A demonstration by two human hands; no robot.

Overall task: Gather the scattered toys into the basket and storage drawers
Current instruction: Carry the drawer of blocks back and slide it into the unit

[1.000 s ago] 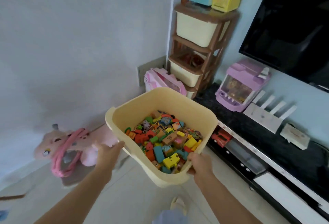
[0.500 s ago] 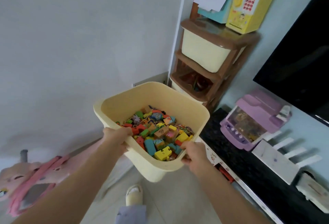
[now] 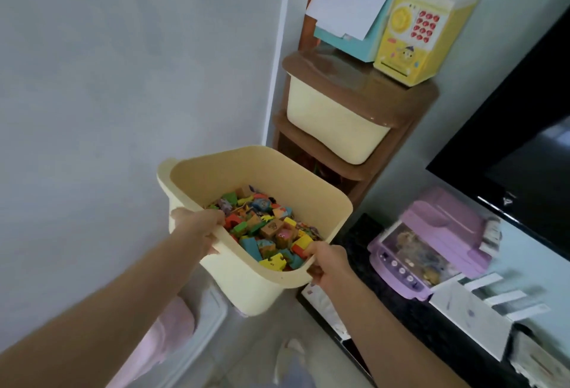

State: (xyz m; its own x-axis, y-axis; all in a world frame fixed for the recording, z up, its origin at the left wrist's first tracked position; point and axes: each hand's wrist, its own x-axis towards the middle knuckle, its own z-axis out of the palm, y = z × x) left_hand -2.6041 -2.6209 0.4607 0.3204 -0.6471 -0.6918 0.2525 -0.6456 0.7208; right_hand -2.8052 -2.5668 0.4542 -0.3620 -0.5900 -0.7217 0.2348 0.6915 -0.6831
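I hold a cream plastic drawer bin (image 3: 265,283) in the air, filled with several colourful wooden blocks (image 3: 268,230). My left hand (image 3: 197,227) grips its near left rim. My right hand (image 3: 327,264) grips the near right rim. Just beyond the bin stands the brown storage drawer rack (image 3: 364,85) in the corner. Its top cream drawer (image 3: 333,122) is in place. The slot below it (image 3: 311,162) looks open, partly hidden by the bin.
A yellow toy safe (image 3: 422,33) and a teal box with white paper (image 3: 348,8) sit on the rack. A purple toy machine (image 3: 431,242) and a white router (image 3: 475,316) rest on the black TV stand (image 3: 401,320). A pink toy (image 3: 166,329) lies low left.
I have stepped closer to the rack and raised the bin toward it. The pink plush toy has slid out of view at the lower left.
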